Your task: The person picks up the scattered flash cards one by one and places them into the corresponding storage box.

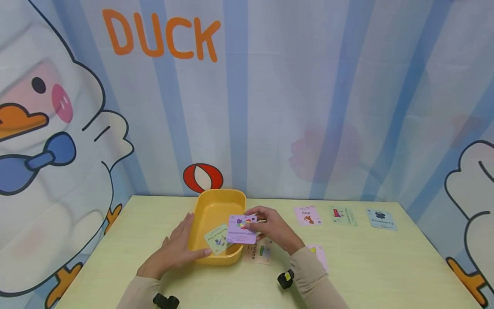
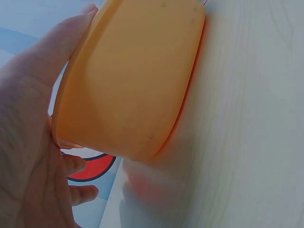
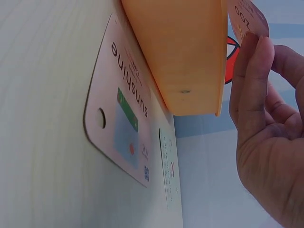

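Note:
A yellow tray (image 1: 198, 227) stands on the table, my left hand (image 1: 175, 246) at its left side, thumb over the rim and fingers along the outer wall. In the left wrist view the same hand (image 2: 33, 109) lies against the tray's wall (image 2: 133, 80). My right hand (image 1: 275, 225) pinches a purple "amusement park" card (image 1: 236, 237) above the tray's right rim. From the right wrist, the card's other face (image 3: 247, 16) reads "zoo". Inside the tray lies a pale green "Teachers' Day" card (image 1: 216, 240). A "sunshine" card (image 3: 118, 102) lies on the table by the tray, partly hidden by the held card.
To the right on the table (image 1: 386, 266) lie a pink "dog" card (image 1: 308, 216), a green card (image 1: 343, 216) and a blue "blueberry" card (image 1: 381, 219). Another pink card (image 1: 320, 256) is partly covered by my right sleeve. A striped curtain (image 1: 278, 107) hangs behind the table.

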Demonstrator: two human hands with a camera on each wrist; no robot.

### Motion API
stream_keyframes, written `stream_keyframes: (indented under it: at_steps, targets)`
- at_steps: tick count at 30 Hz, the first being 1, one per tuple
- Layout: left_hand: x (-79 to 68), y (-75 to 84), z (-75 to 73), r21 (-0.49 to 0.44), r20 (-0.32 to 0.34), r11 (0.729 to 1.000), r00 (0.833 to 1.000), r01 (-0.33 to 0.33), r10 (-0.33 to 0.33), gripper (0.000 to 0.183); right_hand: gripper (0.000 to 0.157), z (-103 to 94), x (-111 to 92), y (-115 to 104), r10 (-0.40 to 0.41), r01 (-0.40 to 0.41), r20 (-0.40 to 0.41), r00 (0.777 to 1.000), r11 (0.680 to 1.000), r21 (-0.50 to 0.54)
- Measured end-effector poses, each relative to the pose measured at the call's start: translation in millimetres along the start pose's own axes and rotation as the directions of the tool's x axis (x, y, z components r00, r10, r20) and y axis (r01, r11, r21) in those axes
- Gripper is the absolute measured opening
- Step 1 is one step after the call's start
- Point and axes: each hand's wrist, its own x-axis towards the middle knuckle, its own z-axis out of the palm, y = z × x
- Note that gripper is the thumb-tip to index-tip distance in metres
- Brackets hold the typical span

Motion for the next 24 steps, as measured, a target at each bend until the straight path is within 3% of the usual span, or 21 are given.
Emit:
stream_keyframes:
  at_steps: [24]
  targets:
    - [0.6,-2.2,1.2,0.003,-0.01,1.0,1.0,-0.007,0.007,0.124,0.034,18.6,10.8,-5.8,-0.035,0.036,0.025,0.999,0.999,-0.03]
